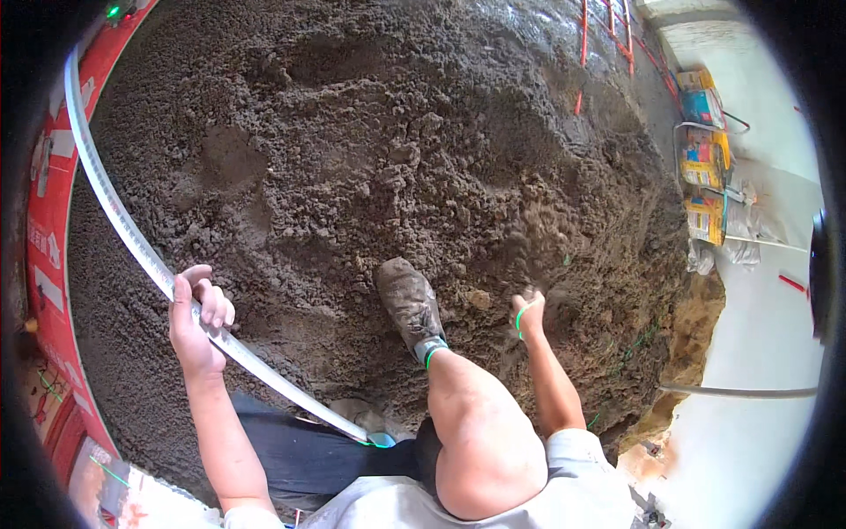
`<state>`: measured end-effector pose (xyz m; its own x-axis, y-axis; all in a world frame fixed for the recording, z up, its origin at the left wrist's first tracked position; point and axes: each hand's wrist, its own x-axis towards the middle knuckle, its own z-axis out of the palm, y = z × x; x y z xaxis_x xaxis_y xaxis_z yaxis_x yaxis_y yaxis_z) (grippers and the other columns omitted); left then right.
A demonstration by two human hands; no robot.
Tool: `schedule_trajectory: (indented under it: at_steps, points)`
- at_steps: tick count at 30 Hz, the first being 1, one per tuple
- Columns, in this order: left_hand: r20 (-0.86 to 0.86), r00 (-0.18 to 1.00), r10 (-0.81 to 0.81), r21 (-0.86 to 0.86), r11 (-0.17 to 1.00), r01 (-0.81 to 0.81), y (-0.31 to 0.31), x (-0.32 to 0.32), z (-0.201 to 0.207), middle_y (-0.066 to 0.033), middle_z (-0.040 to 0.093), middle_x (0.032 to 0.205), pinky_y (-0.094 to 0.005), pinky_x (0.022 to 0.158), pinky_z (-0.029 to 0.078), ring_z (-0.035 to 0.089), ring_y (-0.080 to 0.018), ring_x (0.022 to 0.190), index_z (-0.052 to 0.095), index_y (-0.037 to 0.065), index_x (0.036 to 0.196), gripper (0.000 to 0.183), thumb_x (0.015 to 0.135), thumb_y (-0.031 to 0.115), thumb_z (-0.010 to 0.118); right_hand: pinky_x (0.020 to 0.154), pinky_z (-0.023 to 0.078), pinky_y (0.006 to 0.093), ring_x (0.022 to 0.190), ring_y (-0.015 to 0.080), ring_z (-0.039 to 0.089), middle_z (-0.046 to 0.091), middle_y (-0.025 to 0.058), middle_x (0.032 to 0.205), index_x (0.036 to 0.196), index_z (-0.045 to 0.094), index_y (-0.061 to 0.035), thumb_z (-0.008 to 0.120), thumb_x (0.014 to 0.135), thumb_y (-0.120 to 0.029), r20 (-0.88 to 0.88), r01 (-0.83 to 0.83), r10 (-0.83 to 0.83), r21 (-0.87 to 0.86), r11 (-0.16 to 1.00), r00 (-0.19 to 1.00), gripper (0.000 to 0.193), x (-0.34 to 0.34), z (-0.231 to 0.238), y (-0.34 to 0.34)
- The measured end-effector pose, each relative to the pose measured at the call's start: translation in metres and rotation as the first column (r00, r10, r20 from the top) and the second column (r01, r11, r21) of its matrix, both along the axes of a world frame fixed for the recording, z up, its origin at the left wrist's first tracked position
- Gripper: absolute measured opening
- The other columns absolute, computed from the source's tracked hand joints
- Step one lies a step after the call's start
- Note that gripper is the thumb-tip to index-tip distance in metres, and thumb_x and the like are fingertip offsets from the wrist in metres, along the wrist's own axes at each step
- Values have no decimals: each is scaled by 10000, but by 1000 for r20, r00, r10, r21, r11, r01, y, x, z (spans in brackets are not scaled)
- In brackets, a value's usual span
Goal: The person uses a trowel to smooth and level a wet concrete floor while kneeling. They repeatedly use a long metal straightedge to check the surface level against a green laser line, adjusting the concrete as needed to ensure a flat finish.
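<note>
My left hand (199,319) is closed around a long, pale metal straightedge (119,216), which bends in the picture and runs from the far left down to beside my lower leg. Its near end rests by a light-blue shoe or cover (381,439). My right hand (529,310) is low over the dark, crumbly mortar (352,167), its fingers curled; whatever they hold is hidden. Just beyond it, a patch of mortar is blurred, as if loose grains are moving. My mud-coated foot (410,304) is planted in the mortar between my hands.
A red-bordered panel (48,238) edges the left side. Yellow and blue bags (702,159) stand along the pale wall at the right. Red pipes (583,44) lie at the far right, and a grey pipe (749,391) juts in nearer. Green laser lines cross my wrist and ankle.
</note>
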<state>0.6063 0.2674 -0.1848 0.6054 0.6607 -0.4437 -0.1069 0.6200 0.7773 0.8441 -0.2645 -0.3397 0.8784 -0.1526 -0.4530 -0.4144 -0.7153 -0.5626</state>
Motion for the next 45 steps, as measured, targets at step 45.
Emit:
schedule_trajectory:
  at_steps: [45]
  points:
    - [-160, 977, 144, 175, 978, -115, 4, -60, 29, 55, 373, 581, -232, 501, 371, 382, -55, 511, 603, -12, 1031, 450, 999, 406, 440, 683, 482, 319, 720, 182, 573, 640, 113, 800, 944, 596, 58, 657, 729, -64, -99, -523, 525, 46, 851, 845, 254, -55, -32, 65]
